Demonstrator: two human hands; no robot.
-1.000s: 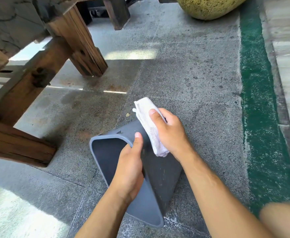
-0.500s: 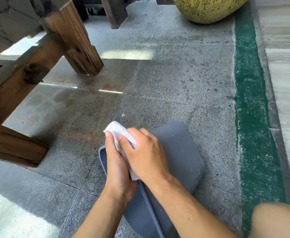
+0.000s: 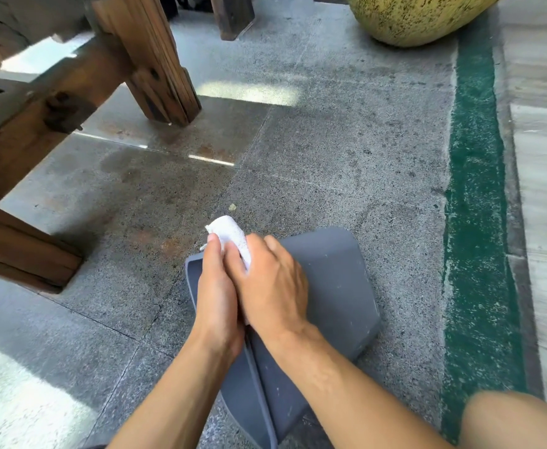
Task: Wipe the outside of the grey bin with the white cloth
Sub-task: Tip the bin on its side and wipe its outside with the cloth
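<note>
The grey bin point(image 3: 330, 286) lies on its side on the stone floor point(image 3: 330, 140), just in front of you. It looks light, stiff and smooth, so it may slide. Your left hand point(image 3: 217, 296) is closed on the rim, a good place to hold it. Your right hand point(image 3: 272, 286) is closed around the soft white cloth point(image 3: 230, 234), right at the rim beside your left hand. A wooden bench point(image 3: 55, 102) stands well apart
</note>
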